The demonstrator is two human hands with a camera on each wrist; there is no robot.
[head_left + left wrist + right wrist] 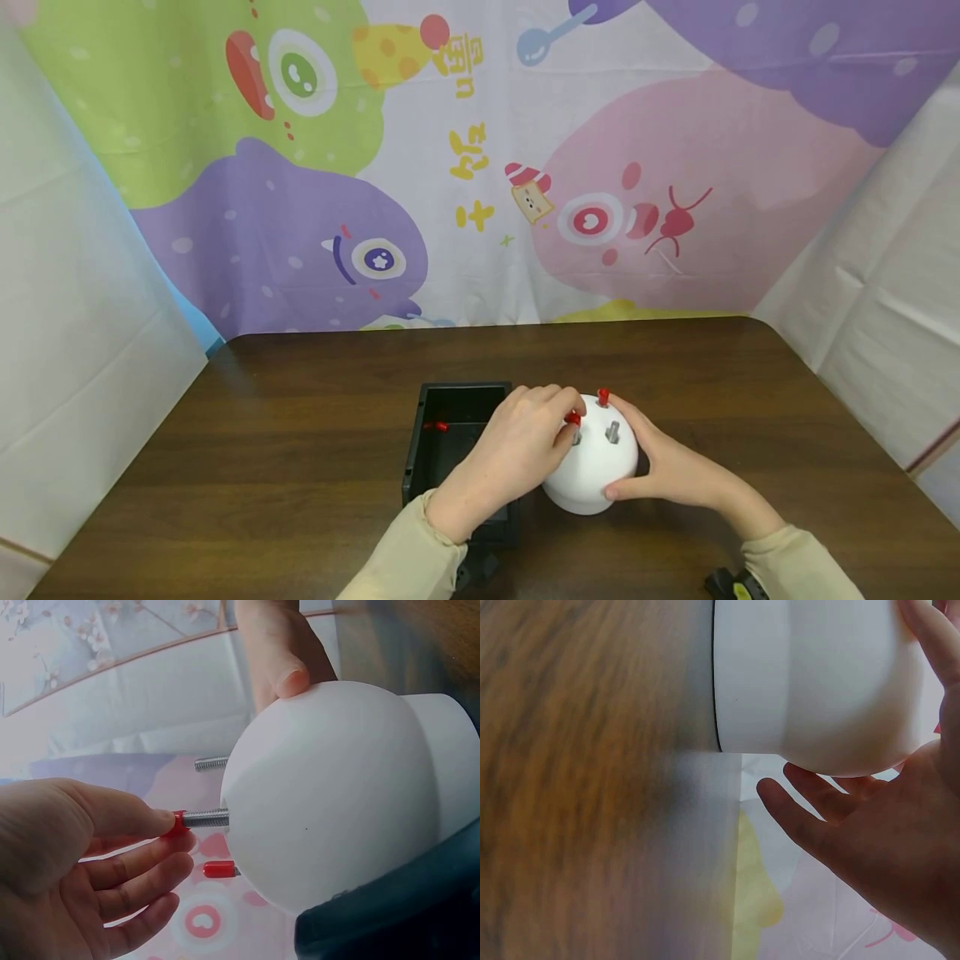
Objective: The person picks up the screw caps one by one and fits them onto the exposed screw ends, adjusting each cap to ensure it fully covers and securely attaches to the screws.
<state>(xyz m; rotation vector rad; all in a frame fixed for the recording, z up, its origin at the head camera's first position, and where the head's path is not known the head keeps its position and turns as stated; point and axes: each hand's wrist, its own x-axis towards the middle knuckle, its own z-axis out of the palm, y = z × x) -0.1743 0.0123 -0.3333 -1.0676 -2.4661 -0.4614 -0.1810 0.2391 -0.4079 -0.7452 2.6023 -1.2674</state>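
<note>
A white ball-shaped body [588, 479] on a short base stands on the table, with several threaded metal bolts sticking out of it. My left hand [517, 437] pinches a small red cap [178, 822] between thumb and fingertips, at the end of one bolt [206, 818]. Its other fingers are spread below in the left wrist view. My right hand [675, 471] holds the ball's right side, thumb in front and fingers behind. Another red cap [603, 397] covers the far bolt, while the bolt [612, 432] nearer the right hand is bare.
Left of the ball, a black tray [411, 454] lies partly under my left forearm, with red pieces [440, 427] inside. The brown wooden table [300, 467] ends at a printed cloth [480, 275] behind. A dark object [723, 583] shows by the right sleeve.
</note>
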